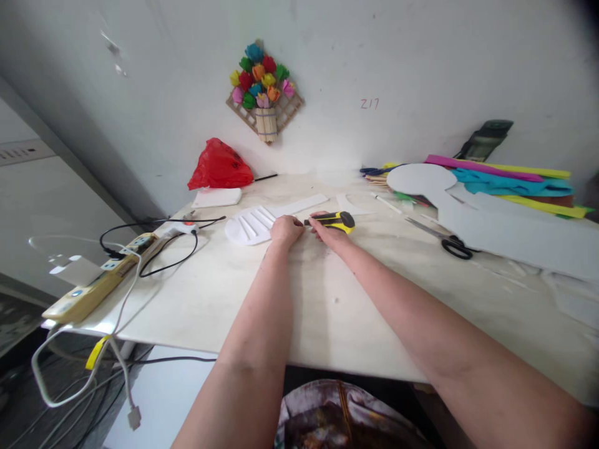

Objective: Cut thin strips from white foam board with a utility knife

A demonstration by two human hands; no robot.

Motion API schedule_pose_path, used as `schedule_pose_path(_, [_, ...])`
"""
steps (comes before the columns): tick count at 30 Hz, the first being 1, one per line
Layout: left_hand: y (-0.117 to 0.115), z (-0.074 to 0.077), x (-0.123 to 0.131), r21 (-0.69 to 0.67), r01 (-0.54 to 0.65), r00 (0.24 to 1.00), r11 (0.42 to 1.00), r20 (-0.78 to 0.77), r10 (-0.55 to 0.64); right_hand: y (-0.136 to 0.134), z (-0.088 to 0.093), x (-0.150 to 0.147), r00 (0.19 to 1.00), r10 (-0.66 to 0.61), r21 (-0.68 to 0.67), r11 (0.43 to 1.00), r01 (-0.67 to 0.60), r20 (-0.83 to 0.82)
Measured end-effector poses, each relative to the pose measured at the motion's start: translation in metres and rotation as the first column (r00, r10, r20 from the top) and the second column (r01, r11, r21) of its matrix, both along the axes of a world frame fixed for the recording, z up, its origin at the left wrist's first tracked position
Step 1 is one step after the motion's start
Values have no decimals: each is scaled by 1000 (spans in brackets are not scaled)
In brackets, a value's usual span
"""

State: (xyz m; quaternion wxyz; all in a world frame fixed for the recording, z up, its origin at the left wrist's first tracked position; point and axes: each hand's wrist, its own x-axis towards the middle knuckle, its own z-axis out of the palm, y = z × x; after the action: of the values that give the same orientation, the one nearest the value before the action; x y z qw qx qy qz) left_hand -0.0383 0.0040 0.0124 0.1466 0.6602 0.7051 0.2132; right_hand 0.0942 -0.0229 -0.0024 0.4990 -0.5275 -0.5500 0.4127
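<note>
My right hand (pixel 324 229) is closed around a yellow and black utility knife (pixel 340 221), its front end pointing left toward my other hand. Just left of it, my left hand (pixel 287 229) has its fingers curled together low over the table; what they pinch, if anything, is hidden. Beside the left hand lies a round white foam-like piece (pixel 248 227) with several narrow raised strips across it. Behind both hands rest a long white strip (pixel 304 203) and a curved white offcut (pixel 349 205).
Scissors (pixel 442 238) and large white cut sheets (pixel 510 231) lie at right, before coloured paper rolls (pixel 510 181). At left are a power strip (pixel 100 280) with cables and a white phone-like slab (pixel 216 197). A red plastic bag (pixel 219 165) sits against the wall.
</note>
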Motion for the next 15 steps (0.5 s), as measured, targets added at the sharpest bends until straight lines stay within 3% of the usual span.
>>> schedule_pose_path(15, [1,-1,1,-7,-31,999,1000,25,31,2,-2,-2,1000,-10,72,997,11,-10])
